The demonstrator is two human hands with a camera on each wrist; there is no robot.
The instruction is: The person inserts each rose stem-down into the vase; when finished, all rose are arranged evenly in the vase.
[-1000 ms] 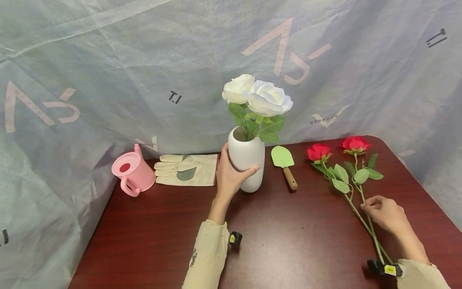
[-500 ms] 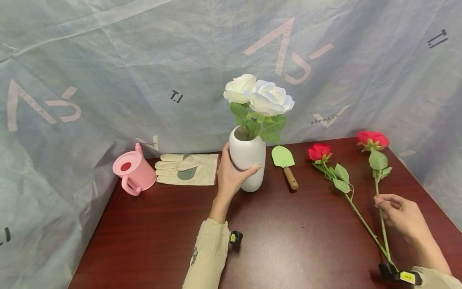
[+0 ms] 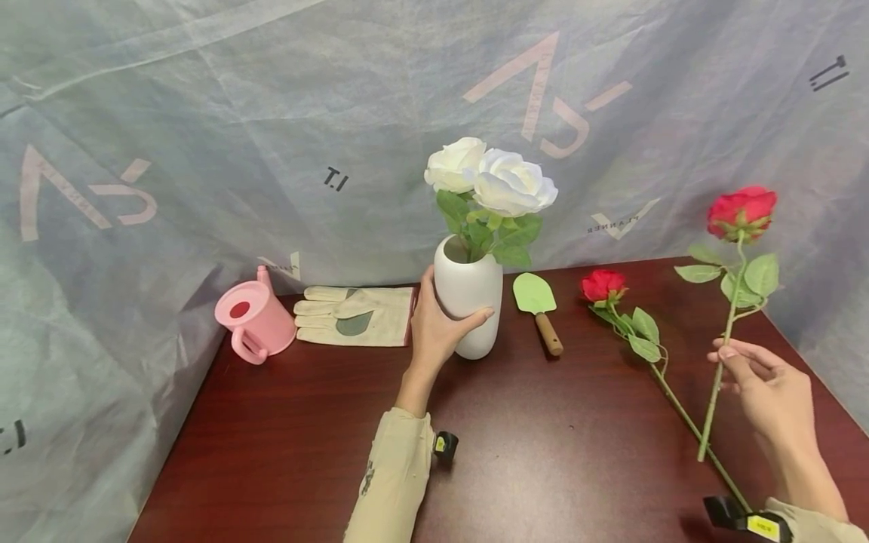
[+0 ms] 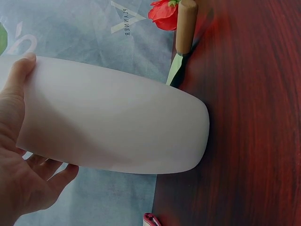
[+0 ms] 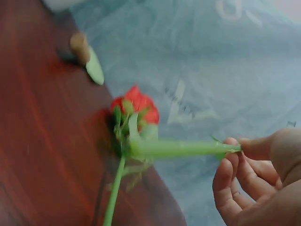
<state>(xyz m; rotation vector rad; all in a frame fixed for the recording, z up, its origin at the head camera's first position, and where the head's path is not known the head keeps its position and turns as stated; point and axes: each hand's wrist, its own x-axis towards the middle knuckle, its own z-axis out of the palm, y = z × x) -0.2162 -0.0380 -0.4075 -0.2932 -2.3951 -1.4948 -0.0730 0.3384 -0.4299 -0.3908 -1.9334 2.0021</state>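
Note:
My left hand (image 3: 437, 323) wraps round the white vase (image 3: 483, 302), thumb across its front; the left wrist view shows the vase (image 4: 117, 117) standing on the table. Two white roses (image 3: 514, 185) with green leaves stand in it. At the right, my right hand (image 3: 777, 388) pinches the green stem of a red rose (image 3: 741, 213) between thumb and fingers. That rose is held up off the table, bloom at the top, its stem end hanging free. A second red rose (image 3: 603, 286) lies on the table to the left of this hand, its lower stem reaching the wrist camera.
A green trowel (image 3: 534, 294) with a wooden handle lies right of the vase. Left of it are a cream work glove (image 3: 383, 317) and a pink watering can (image 3: 261, 320). A grey cloth backdrop (image 3: 237, 136) hangs behind the dark red table (image 3: 543, 460).
My right hand has taken one red rose by its stem and lifted it off the table, up and to the right. The left hand keeps its hold on the vase.

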